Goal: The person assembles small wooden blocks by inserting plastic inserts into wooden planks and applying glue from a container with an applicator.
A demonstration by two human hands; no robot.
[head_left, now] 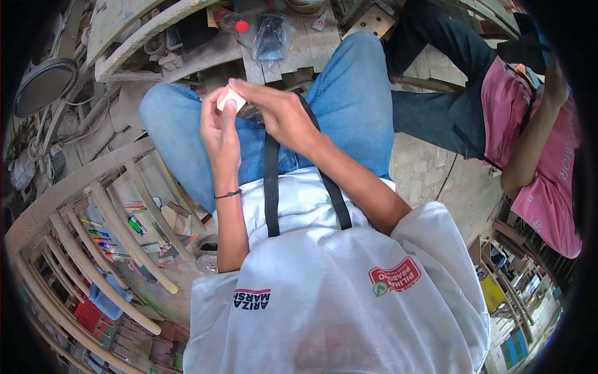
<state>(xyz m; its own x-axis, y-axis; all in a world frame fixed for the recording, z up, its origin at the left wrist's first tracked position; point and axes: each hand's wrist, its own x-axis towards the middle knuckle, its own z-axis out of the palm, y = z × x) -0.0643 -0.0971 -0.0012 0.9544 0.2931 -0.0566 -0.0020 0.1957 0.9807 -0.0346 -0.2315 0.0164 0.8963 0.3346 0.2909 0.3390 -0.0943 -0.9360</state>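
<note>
Above the lap, near the knees of the blue jeans [349, 84], a small pale block [236, 96] is held by the fingers of the left hand [222, 134], thumb across its near face. The fingers of the right hand [291, 121] are bent together at its far edge; whether they grip it or merely touch it cannot be told. Beyond lies the bench [308, 45], bearing a clear plastic bag [272, 38] and a red-capped bottle [227, 20]. Likely hazard: the block, small and held near the fingertips, could twist free under uneven pressure and drop between the knees.
</note>
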